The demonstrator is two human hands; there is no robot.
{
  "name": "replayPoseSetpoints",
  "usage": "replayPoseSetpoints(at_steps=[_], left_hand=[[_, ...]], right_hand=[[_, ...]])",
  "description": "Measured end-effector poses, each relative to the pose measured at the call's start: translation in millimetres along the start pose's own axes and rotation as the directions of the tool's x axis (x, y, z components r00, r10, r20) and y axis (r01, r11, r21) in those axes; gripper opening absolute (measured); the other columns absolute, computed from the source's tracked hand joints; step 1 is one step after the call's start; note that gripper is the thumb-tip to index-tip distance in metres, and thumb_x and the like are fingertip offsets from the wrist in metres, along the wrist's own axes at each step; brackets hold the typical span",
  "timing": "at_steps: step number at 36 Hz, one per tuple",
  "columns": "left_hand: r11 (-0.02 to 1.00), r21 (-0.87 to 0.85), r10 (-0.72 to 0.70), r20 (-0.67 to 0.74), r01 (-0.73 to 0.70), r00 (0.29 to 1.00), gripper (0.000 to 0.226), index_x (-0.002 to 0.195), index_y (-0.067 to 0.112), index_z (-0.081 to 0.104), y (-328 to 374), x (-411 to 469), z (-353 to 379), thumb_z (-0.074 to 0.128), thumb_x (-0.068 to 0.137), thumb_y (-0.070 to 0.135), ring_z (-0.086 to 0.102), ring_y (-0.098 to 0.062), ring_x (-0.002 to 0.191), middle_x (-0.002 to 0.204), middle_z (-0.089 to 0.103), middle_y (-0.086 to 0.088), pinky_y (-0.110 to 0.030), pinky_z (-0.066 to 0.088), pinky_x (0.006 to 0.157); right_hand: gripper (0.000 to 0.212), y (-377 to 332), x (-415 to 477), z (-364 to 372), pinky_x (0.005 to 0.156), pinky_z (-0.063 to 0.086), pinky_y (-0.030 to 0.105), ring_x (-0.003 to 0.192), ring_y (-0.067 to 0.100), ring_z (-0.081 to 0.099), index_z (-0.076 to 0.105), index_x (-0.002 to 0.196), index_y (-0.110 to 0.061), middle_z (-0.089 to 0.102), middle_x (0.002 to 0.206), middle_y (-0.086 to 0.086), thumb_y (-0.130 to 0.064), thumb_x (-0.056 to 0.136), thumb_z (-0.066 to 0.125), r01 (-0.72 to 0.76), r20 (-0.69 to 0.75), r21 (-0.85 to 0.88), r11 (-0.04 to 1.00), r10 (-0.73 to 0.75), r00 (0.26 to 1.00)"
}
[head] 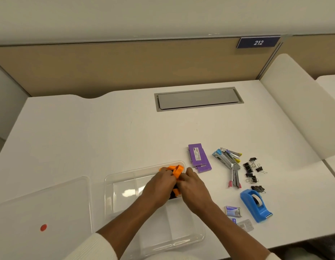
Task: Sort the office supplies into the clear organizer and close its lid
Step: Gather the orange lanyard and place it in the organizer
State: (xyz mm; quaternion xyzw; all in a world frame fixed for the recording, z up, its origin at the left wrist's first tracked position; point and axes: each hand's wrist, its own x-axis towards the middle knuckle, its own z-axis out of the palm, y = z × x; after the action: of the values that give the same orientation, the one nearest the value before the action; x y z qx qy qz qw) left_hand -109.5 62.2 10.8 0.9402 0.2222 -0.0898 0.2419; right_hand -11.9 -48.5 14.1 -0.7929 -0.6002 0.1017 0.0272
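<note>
The clear organizer (114, 192) sits open at the desk's front centre, divided into compartments. Both hands are over its far right compartment. My left hand (159, 184) and my right hand (191, 184) together grip orange-handled items (177, 170), possibly scissors, with a dark part below; my fingers hide most of them. The clear lid (50, 207), with a red dot sticker, lies flat to the organizer's left. To the right lie a purple box (199, 157), several staple removers (228, 162), black binder clips (253, 171), a blue tape dispenser (255, 205) and small staple boxes (233, 211).
A grey cable hatch (198, 99) is set into the white desk (88, 137) at the back. A tan partition with a "212" sign (258, 42) rises behind. A white side divider (301, 117) borders the right.
</note>
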Motion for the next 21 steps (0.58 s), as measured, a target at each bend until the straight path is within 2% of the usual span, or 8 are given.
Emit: replayPoseSetpoints(at_steps=[2,3,7,9,11,15,18,21], left_hand=[[1.000,-0.012,0.008,0.004,-0.008,1.000,0.026,0.120,0.015,0.071,-3,2,-5,0.074,0.093,0.017,0.068,-0.022,0.115,0.125,0.069,-0.004,-0.033,0.056,0.101],[1.000,-0.001,0.012,-0.001,-0.012,1.000,0.020,0.111,0.017,0.073,-5,1,-9,0.075,0.092,0.021,0.070,-0.020,0.106,0.116,0.072,-0.002,-0.032,0.058,0.095],[0.988,0.152,0.045,-0.116,-0.027,0.992,0.011,0.095,0.018,0.070,-12,1,-25,0.062,0.089,0.014,0.063,-0.024,0.088,0.095,0.067,-0.003,-0.034,0.049,0.069],[0.988,0.152,0.053,-0.175,-0.026,0.983,0.013,0.099,0.017,0.069,-15,3,-28,0.063,0.089,0.012,0.061,-0.024,0.087,0.098,0.064,-0.002,-0.036,0.052,0.071],[0.991,0.116,0.095,-0.190,-0.073,0.977,0.018,0.109,0.018,0.071,-17,5,-26,0.065,0.092,0.014,0.064,-0.023,0.092,0.112,0.063,0.000,-0.037,0.058,0.078],[0.957,0.195,0.229,-0.043,-0.216,0.973,0.023,0.117,0.017,0.069,-22,9,-14,0.064,0.095,0.020,0.060,-0.022,0.105,0.127,0.059,-0.001,-0.036,0.057,0.085],[0.926,0.285,0.247,0.042,-0.249,0.968,0.026,0.120,0.017,0.069,-24,9,-4,0.068,0.095,0.025,0.058,-0.021,0.107,0.126,0.063,-0.003,-0.033,0.055,0.087],[0.925,0.309,0.215,0.051,-0.220,0.975,0.027,0.120,0.019,0.069,-24,13,-1,0.071,0.095,0.029,0.059,-0.019,0.106,0.126,0.067,-0.001,-0.028,0.050,0.087]], right_hand=[[0.031,4,-1,0,0.091,0.049,0.026,0.109,0.017,0.055,0.069,0.126,-0.023,0.067,0.125,-0.001,-0.029,0.095,0.069,-0.010,0.016,0.072,0.997,0.009,1.000],[0.031,5,-4,-1,0.091,0.048,0.027,0.111,0.018,0.054,0.067,0.129,-0.024,0.066,0.127,0.000,-0.025,0.098,0.065,-0.014,0.003,0.120,0.993,0.014,1.000],[0.027,10,-17,-13,0.085,0.051,0.028,0.102,0.022,0.061,0.072,0.121,-0.021,0.069,0.118,0.003,-0.014,0.095,0.068,-0.030,-0.044,0.252,0.967,0.043,0.998],[0.029,9,-22,-14,0.083,0.049,0.027,0.101,0.022,0.059,0.071,0.123,-0.022,0.069,0.117,0.001,-0.011,0.096,0.065,0.022,-0.029,0.251,0.968,-0.015,0.999],[0.037,6,-24,-12,0.087,0.049,0.026,0.106,0.023,0.060,0.069,0.129,-0.021,0.068,0.124,0.001,-0.005,0.095,0.065,0.063,0.001,0.272,0.960,-0.066,0.998],[0.051,-1,-25,2,0.098,0.053,0.034,0.120,0.024,0.056,0.057,0.142,-0.019,0.055,0.142,0.002,-0.001,0.095,0.057,0.086,0.108,0.251,0.964,-0.117,0.987],[0.048,-3,-26,14,0.097,0.053,0.036,0.118,0.028,0.058,0.052,0.146,-0.014,0.053,0.142,0.009,-0.005,0.098,0.054,0.068,0.120,0.232,0.970,-0.098,0.988],[0.044,-4,-26,19,0.096,0.056,0.041,0.117,0.030,0.059,0.058,0.140,-0.011,0.059,0.137,0.011,-0.003,0.097,0.055,0.067,0.083,0.226,0.972,-0.088,0.993]])
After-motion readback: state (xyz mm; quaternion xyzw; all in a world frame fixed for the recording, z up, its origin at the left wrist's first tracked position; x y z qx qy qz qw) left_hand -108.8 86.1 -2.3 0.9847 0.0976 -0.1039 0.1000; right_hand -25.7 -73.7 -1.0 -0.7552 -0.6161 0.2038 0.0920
